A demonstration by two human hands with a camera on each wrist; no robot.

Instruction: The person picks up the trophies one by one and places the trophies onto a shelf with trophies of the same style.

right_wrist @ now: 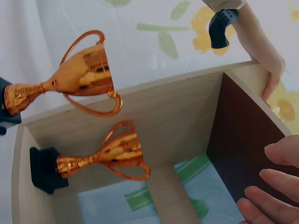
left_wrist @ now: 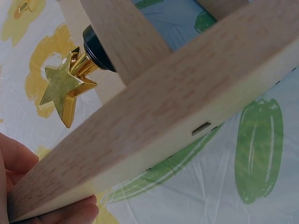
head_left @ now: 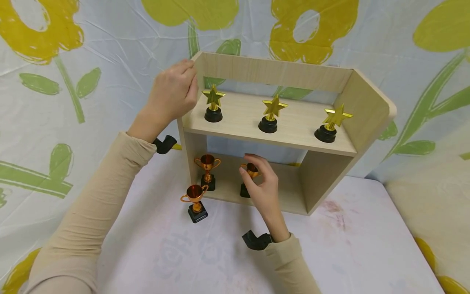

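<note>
My left hand [head_left: 172,92] grips the upper left side panel of a small wooden shelf unit [head_left: 275,69]; the left wrist view shows the panel's edge [left_wrist: 140,135] between thumb and fingers. My right hand [head_left: 262,185] is in front of the lower compartment, fingers and thumb curved apart. It overlaps a bronze two-handled trophy cup [head_left: 252,168] on a black base. Right fingers [right_wrist: 280,186] show nothing between them in the right wrist view. A second trophy cup [head_left: 207,163] stands at the compartment's left end. A third [head_left: 195,194] stands on the table just outside.
Three gold star trophies on round black bases stand along the upper shelf: left [head_left: 213,100], middle [head_left: 271,112] and right [head_left: 332,122]. The unit stands on a white-covered table [head_left: 165,253]. Behind hangs a flower-printed cloth [head_left: 121,53].
</note>
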